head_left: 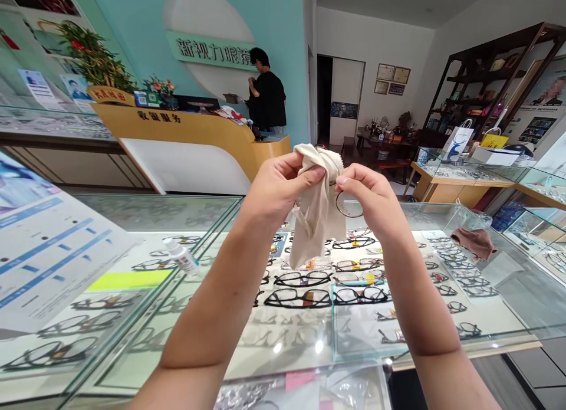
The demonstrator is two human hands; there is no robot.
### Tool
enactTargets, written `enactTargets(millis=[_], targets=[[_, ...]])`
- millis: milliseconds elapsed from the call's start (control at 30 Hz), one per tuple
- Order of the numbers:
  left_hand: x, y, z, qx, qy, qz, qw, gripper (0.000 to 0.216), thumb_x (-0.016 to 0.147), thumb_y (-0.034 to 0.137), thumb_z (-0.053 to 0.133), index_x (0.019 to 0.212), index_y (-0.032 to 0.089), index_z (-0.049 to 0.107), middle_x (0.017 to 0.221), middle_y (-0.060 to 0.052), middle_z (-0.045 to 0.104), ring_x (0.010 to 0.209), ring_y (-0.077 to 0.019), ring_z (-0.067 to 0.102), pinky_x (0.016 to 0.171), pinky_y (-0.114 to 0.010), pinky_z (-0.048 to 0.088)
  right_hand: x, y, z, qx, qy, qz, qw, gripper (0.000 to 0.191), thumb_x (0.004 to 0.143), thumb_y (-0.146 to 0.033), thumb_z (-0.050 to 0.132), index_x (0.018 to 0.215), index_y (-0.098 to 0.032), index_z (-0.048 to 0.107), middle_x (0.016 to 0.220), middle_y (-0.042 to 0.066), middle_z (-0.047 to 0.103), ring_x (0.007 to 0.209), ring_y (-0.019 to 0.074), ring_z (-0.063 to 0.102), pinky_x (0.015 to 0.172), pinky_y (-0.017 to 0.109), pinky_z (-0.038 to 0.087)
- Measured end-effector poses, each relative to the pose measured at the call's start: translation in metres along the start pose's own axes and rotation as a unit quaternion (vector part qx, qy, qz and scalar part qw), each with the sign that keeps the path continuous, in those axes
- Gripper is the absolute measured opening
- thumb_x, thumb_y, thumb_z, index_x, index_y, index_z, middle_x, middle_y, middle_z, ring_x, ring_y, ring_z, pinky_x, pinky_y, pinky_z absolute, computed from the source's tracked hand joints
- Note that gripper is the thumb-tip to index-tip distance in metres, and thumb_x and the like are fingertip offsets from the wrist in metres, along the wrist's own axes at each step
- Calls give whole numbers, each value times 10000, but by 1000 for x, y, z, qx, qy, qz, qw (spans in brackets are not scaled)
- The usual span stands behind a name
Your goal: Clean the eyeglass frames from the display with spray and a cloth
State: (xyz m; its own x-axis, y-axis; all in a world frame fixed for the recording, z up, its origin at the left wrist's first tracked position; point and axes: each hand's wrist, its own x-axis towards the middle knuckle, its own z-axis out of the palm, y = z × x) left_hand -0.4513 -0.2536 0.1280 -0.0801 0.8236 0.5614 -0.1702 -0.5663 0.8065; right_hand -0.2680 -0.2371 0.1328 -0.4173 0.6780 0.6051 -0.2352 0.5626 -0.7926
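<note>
My left hand [283, 183] pinches a cream cloth [312, 230], which hangs down in folds over the glass case. Between finger and thumb of my right hand [365, 192] is a pair of eyeglasses [349, 215]; one round, thin dark rim shows below the fingers. The other side of the eyeglasses is hidden in the bunched cloth. Both hands are raised close together above the display case, with the cloth against the right fingertips.
Rows of eyeglass frames [298, 298] lie inside the glass case beneath me. A white spray bottle [181, 255] stands on the glass at left, near a printed card [48, 245]. At right lies a brown cloth [474, 243]. A person [269, 94] stands behind the counter [186, 127].
</note>
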Motion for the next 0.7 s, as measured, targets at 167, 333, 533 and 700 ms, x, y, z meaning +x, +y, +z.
enactTargets(millis=[167,333,533,700], targets=[[1,1,0,-4,-21,20,1000,550,598,401,1040,1058,190,825,1053,-84,826,948,-225,770,828,-294,622,0,-1,0,0,6,-4,1000,300,962,-403,711,764,-205,603,772,-11,594,730,142,508,700,266,435],[1,-3,8,4,-22,44,999,558,590,406,1043,1041,184,801,1027,-76,823,892,-209,765,773,-279,624,1,-1,1,-16,1,11,1000,300,940,-415,677,767,-205,549,786,-13,546,764,144,490,742,269,423],[0,-8,14,17,36,80,996,508,610,552,1013,861,185,767,818,-24,767,721,-149,695,640,-240,553,0,-1,5,20,-73,8,997,354,925,-446,702,760,-206,502,794,-15,500,767,140,439,734,265,396],[-2,-11,17,4,69,86,994,494,750,659,895,831,201,729,716,-5,703,680,-151,678,562,-244,493,0,-2,5,43,-99,33,994,445,898,-533,766,749,-206,503,809,-10,514,790,145,462,767,266,424]])
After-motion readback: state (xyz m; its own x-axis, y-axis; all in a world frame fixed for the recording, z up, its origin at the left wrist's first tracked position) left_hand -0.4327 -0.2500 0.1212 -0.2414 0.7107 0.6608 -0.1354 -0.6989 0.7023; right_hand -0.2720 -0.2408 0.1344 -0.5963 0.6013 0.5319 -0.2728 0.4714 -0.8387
